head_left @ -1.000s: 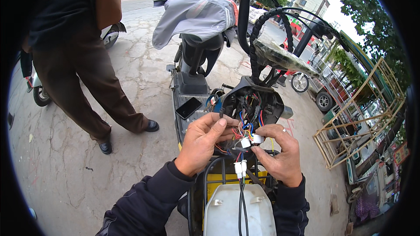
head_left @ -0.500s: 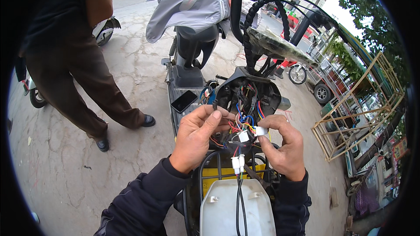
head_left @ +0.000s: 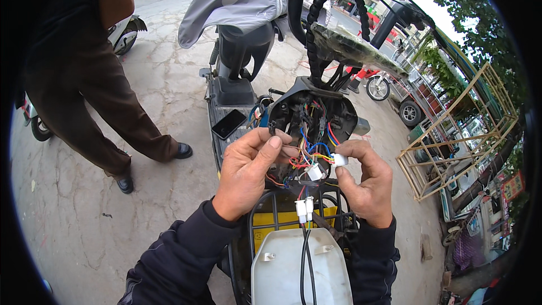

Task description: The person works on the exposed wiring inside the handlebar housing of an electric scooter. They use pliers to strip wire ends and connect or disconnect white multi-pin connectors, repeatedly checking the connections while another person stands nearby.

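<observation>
My left hand [head_left: 248, 170] is closed in a pinch at the front of the opened scooter, with a small black connector [head_left: 272, 127] standing up at its fingertips. My right hand [head_left: 368, 179] grips a white plug [head_left: 340, 160] between thumb and forefinger; yellow and other wires run from it. Between the hands lie coloured wires [head_left: 320, 148] and a second white plug [head_left: 314, 173]. Behind them is the black front housing [head_left: 345, 118], its inside full of wiring. Two joined white connectors [head_left: 305, 208] hang nearer me, over a black wire basket [head_left: 265, 227], with black cables below.
A white panel [head_left: 299, 271] lies closest to me. A phone [head_left: 228, 124] rests on the footboard, and a grey cover [head_left: 240, 3] drapes the seat. At left stands a person in dark trousers [head_left: 121, 107]. A wooden frame [head_left: 457, 135] is at right.
The whole view has shifted slightly, so the scooter sits a little further left and lower or higher in places. Both hands keep their grips, and the right hand's plug has tilted slightly.
</observation>
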Motion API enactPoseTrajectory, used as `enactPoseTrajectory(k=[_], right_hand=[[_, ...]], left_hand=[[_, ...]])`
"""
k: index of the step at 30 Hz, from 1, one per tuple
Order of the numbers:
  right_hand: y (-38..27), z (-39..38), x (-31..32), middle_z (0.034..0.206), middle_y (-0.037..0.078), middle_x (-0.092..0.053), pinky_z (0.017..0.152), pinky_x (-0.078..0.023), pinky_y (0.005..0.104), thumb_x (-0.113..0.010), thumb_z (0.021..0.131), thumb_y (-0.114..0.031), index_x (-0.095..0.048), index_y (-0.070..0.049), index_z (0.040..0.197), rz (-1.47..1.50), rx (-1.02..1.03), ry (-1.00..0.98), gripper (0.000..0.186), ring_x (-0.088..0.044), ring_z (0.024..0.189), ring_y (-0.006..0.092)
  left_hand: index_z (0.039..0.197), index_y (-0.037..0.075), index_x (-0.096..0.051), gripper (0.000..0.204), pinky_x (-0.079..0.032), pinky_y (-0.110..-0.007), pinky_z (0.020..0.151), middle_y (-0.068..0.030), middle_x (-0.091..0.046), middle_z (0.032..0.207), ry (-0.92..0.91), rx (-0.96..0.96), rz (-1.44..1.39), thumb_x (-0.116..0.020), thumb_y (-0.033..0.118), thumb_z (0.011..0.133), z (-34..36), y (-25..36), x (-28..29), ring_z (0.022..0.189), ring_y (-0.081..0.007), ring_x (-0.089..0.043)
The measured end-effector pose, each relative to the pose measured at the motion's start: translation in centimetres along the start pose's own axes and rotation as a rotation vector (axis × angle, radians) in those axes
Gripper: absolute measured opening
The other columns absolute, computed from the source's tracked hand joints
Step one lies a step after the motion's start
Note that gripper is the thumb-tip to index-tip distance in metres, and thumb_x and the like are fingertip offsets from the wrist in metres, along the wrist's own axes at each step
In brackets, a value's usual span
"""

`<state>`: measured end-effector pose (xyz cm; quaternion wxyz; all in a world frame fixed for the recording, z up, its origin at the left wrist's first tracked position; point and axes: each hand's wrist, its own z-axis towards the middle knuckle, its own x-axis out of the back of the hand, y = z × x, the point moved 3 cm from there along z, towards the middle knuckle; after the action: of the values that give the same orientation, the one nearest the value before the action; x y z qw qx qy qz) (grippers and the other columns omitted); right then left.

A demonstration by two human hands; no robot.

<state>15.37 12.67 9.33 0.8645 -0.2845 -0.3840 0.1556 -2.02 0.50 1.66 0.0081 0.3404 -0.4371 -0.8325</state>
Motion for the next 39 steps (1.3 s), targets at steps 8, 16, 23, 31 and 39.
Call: enactPoseTrajectory(k=[8,16,23,31,39], right_hand=[[0.4,0.3,0.0,0.104,0.01,-0.066,0.094,-0.049,0.0322,-0.063,0.077,0.01,-0.065,0.003,0.101,0.161,-0.001,0.073,0.025,-0.063,0.099,0.018],[0.5,0.2,0.0,0.104,0.01,-0.066,0.093,-0.049,0.0321,-0.064,0.076,0.011,-0.065,0.003,0.1,0.102,0.014,0.068,0.025,-0.063,0.097,0.0184],[-0.2,0.6,-0.7,0.098,0.012,-0.07,0.082,-0.05,0.0327,-0.077,0.076,0.003,-0.069,0.003,0.101,-0.025,0.117,0.015,0.026,-0.064,0.091,0.0227],[-0.7,0.7,-1.6,0.096,0.012,-0.07,0.079,-0.05,0.0325,-0.079,0.076,0.004,-0.071,0.003,0.101,-0.061,0.137,-0.017,0.025,-0.064,0.088,0.0226],[-0.8,0.2,-0.6,0.101,0.012,-0.067,0.088,-0.049,0.0321,-0.076,0.083,0.002,-0.068,0.006,0.105,0.039,0.057,0.041,0.024,-0.062,0.094,0.0202]], left_hand=[[0.116,-0.005,-0.065,0.023,-0.055,-0.029,0.085,-0.0097,-0.071,0.093,-0.006,-0.014,0.009,-0.055,0.014,0.108,-0.2,0.5,0.1,0.089,-0.0147,-0.069],[0.117,-0.005,-0.065,0.024,-0.056,-0.03,0.086,-0.0114,-0.071,0.099,-0.042,0.003,-0.01,-0.056,0.014,0.108,-0.3,0.4,-0.1,0.093,-0.0166,-0.069],[0.12,-0.004,-0.067,0.026,-0.055,-0.029,0.089,-0.0095,-0.073,0.107,-0.038,0.065,-0.055,-0.059,0.017,0.107,-0.3,0.0,0.3,0.099,-0.0141,-0.069],[0.119,-0.004,-0.067,0.026,-0.056,-0.029,0.086,-0.0109,-0.074,0.107,0.001,0.051,0.02,-0.058,0.017,0.108,-0.5,0.2,0.8,0.096,-0.0139,-0.07],[0.119,-0.003,-0.067,0.025,-0.058,-0.029,0.087,-0.0142,-0.074,0.11,-0.027,0.064,-0.041,-0.058,0.017,0.107,-0.8,0.3,0.1,0.095,-0.0169,-0.072]])
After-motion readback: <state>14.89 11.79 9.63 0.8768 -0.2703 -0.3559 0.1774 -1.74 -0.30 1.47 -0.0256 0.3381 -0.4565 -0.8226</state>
